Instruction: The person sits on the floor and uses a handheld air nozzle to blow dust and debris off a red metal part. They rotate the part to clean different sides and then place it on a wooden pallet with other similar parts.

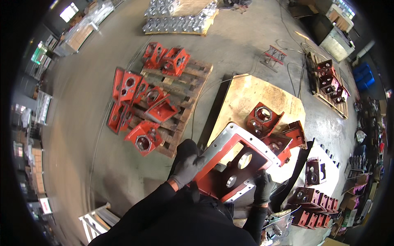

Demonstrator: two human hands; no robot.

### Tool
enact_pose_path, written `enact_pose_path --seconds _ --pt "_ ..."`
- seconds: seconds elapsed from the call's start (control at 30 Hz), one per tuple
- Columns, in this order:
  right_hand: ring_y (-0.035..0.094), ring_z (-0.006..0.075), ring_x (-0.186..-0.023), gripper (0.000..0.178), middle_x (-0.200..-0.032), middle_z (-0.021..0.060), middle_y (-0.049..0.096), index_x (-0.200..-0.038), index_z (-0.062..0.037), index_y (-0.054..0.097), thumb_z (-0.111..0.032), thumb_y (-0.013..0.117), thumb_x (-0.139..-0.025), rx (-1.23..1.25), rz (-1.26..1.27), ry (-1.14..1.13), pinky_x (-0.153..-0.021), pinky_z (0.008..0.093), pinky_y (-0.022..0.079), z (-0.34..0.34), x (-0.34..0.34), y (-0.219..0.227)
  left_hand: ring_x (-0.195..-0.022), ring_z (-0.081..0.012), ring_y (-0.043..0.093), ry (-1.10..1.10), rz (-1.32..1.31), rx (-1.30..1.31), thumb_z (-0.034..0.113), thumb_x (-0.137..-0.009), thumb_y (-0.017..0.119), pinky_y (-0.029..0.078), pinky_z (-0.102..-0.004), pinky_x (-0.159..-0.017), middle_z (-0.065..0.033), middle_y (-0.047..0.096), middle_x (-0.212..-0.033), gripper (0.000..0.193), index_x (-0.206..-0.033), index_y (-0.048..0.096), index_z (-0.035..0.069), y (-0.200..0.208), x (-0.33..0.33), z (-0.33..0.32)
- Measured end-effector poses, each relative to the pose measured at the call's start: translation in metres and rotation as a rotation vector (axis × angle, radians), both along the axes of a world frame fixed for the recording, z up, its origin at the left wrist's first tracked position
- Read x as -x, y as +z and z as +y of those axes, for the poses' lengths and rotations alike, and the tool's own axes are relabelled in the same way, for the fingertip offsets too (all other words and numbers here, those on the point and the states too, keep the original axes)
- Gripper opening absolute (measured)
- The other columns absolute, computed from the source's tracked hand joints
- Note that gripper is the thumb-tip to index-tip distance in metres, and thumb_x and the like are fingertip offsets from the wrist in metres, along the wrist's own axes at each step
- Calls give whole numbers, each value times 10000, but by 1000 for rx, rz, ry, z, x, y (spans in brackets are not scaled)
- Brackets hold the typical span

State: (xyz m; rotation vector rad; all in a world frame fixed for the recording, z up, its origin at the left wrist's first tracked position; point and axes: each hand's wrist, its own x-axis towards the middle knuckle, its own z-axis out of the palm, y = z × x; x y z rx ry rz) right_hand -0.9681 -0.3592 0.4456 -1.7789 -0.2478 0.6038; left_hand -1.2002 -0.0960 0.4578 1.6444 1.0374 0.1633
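Both my hands, in dark grey gloves, hold a large red metal housing [217, 174] in front of my body. Its bare, silver-coloured flange with bolt holes faces up, and round holes show in the inner wall. My left hand [188, 168] is closed on the left edge of the flange. At the right side, my right hand [262, 188] grips the housing near its corner; some of its fingers are hidden. Beyond the held piece, more red housings [263, 119] rest on a plywood-topped surface [250, 88].
To the left, a wooden pallet [198, 80] carries several red housings [143, 141]. Silver metal parts [176, 24] are stacked at the far end. Dark red castings [314, 199] stand at right, and another pallet [338, 104] lies farther off. A cable [197, 108] crosses the floor.
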Motion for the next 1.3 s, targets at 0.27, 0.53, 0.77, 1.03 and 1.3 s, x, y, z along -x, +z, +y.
enact_pose_path --seconds 0.27,0.53,0.77,1.03,1.3 --pt "532 71 -665 264 -747 -35 586 -912 -60 675 -267 628 -1070 -171 313 -287 -607 233 396 98 -64 14 -821 -360 675 -62 -77 -177 419 -1049 648 539 -427 -779 -236 694 -892 440 -1041 691 -19 1 -74 80" --pt "601 96 -624 190 -741 7 648 -931 -52 681 -214 679 -1030 -131 229 -308 -588 262 465 277 -178 -15 -834 -144 651 18 -58 71 319 -1033 704 542 -325 -789 -67 749 -918 348 -1128 733 -14 -82 -177 255" --pt "703 140 -709 216 -868 61 749 -1018 3 739 -191 647 -1034 -52 201 -89 -653 267 556 512 -298 10 -876 -284 695 152 69 147 409 -1042 665 537 -388 -834 -179 743 -940 416 -1097 719 0 -62 -271 465" --pt "690 136 -737 232 -876 56 730 -1045 0 714 -221 643 -1055 -340 454 -138 -652 278 552 712 -417 48 -755 -127 571 221 -73 -79 344 -1054 683 502 -336 -720 -22 670 -816 335 -989 714 16 60 -407 672" --pt "618 119 -641 338 -778 43 673 -1085 -5 687 -341 680 -1051 -317 393 -75 -547 315 505 890 -595 64 -781 -88 445 260 -212 -197 323 -1076 644 391 -307 -671 35 550 -841 344 -974 684 -2 70 -559 827"
